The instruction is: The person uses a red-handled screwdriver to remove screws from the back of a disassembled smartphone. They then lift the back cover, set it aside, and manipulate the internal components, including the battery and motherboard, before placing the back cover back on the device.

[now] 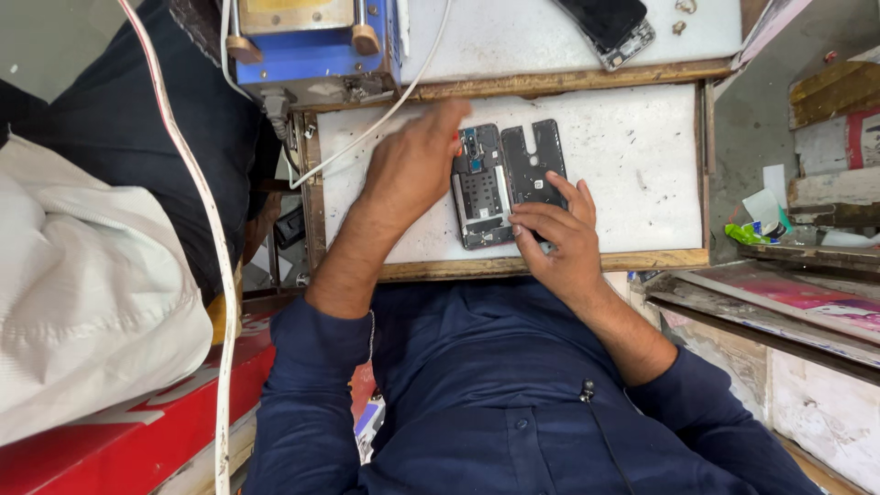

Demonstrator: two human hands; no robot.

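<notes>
The head camera looks straight down at a white work board (632, 156) with a wooden rim. In the middle of the board lies an opened phone (484, 188), a dark grey frame with its insides showing: small metal parts, a flat square patch with dots, and a bit of blue near the top. Right beside it, touching it, lies a dark back cover (532, 160) with a long slot cut in its top. The left hand (412, 165) rests over the left edge of the phone with its fingers bent down, and a tiny bit of red shows by its fingertips, too small to tell what it is. I cannot tell if this hand is gripping anything, because the back of the hand hides the fingers. The right hand (559, 238) lies flat and open, with its fingers pressing on the bottom of the phone and the cover. The bottom of the cover is hidden under those fingers. A white cable (385, 115) runs across the board toward a blue machine (312, 46), which is cut off at the top edge. Another phone (610, 23) lies higher up, also cut off.
</notes>
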